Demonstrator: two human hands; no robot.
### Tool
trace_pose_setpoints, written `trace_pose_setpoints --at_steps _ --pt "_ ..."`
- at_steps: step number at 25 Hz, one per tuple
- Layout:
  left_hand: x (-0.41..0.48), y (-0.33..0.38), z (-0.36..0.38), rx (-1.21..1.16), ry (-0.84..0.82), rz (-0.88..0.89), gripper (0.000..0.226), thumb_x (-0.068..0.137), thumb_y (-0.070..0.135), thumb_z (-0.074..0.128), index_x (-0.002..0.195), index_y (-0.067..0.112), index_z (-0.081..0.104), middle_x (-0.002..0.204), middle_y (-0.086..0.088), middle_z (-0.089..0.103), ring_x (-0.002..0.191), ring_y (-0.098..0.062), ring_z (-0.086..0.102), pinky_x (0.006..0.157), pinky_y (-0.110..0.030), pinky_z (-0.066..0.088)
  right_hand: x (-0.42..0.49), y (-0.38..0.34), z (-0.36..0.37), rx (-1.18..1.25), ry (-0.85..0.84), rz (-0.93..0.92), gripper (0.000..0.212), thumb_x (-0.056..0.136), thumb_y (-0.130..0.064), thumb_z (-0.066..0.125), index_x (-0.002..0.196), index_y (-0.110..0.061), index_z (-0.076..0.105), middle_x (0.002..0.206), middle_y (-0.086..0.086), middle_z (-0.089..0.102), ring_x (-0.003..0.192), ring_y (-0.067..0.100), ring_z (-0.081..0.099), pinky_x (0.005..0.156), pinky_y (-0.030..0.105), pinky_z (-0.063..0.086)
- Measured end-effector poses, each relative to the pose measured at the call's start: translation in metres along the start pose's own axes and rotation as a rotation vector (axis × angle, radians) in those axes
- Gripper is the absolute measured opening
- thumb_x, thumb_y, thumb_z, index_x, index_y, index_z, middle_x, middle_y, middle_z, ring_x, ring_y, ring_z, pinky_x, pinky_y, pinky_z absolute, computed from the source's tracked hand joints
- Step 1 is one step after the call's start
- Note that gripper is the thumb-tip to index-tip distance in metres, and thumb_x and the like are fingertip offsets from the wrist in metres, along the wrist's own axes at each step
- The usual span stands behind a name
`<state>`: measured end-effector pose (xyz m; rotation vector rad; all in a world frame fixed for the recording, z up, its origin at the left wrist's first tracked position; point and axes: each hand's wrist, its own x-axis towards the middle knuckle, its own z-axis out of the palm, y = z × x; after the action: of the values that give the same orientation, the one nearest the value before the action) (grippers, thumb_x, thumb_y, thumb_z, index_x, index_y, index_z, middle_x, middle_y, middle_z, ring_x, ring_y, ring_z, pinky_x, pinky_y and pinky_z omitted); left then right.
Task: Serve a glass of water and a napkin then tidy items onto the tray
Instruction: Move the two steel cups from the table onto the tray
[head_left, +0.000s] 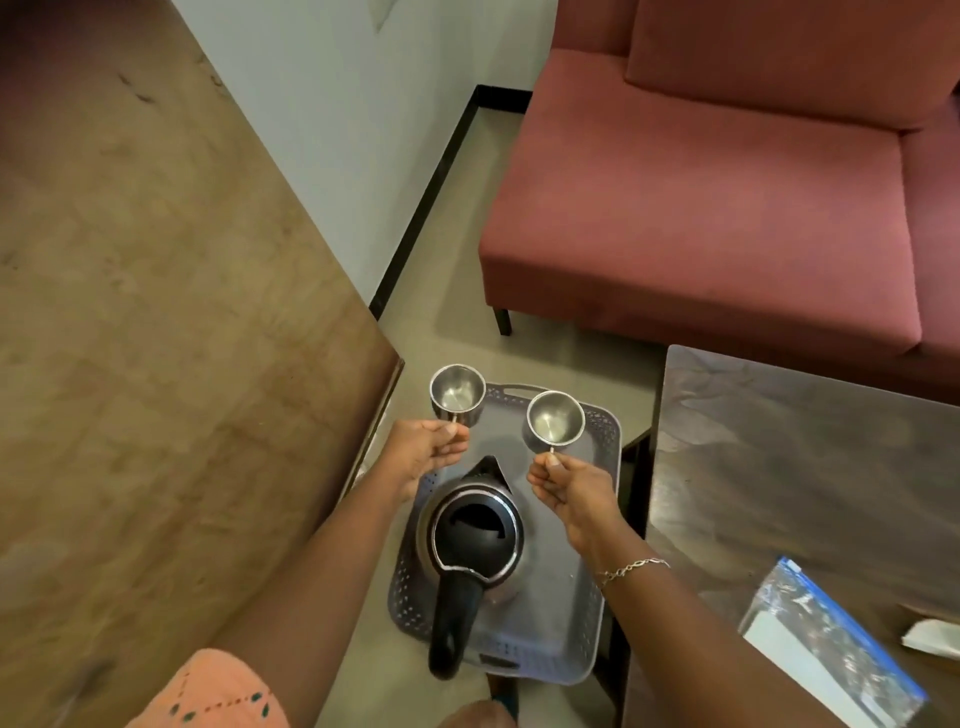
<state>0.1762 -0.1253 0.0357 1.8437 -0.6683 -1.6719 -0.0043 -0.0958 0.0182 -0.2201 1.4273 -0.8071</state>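
Lower centre: kettle (475, 540) stands on the tray (582, 623). Just above, the left hand (426, 452) pinches the handle of a steel cup (457, 395) and the right hand (571, 493) pinches that of a second cup (555, 421), both at the tray's top end. Both cups look empty, so probably nothing is poured or served yet.

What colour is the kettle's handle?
The kettle handle is black, the same as the lid. The head view, the only one here, shows it clearly.

Pink sofa (727, 197) w/ dark legs, pale wall (322, 104), beige floor (457, 291), dark table (805, 467) at right.
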Motion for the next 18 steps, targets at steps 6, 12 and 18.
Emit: trace_pose_setpoints --at_steps 6,12,18 --pt "0.057 -0.023 0.003 0.003 -0.039 -0.079 0.027 0.094 0.001 0.044 0.114 -0.014 0.054 0.120 -0.030 0.058 0.100 -0.028 0.058 0.094 -0.036 0.046 0.054 0.018 0.019 -0.007 0.055 0.056 0.021 0.093 -0.004 0.048 0.108 0.008 0.058 0.078 0.009 0.062 0.076 0.020 0.058 0.083 0.033 0.049" --pt "0.083 -0.048 0.012 0.012 -0.008 -0.104 0.026 0.094 0.000 0.045 0.112 -0.013 0.056 0.120 -0.027 0.060 0.107 -0.032 0.059 0.093 -0.035 0.046 0.079 0.032 0.023 0.004 0.095 0.071 0.022 0.092 -0.001 0.048 0.109 0.010 0.058 0.097 0.018 0.062 0.080 0.022 0.060 0.067 0.020 0.052" --pt "0.102 -0.062 0.016 0.049 0.035 -0.133 0.025 0.093 0.001 0.047 0.111 -0.013 0.057 0.118 -0.026 0.061 0.112 -0.033 0.058 0.093 -0.035 0.047 0.099 0.044 0.022 0.014 0.100 0.098 0.024 0.092 0.000 0.047 0.112 0.012 0.055 0.081 0.010 0.061 0.073 0.017 0.058 0.072 0.022 0.051"
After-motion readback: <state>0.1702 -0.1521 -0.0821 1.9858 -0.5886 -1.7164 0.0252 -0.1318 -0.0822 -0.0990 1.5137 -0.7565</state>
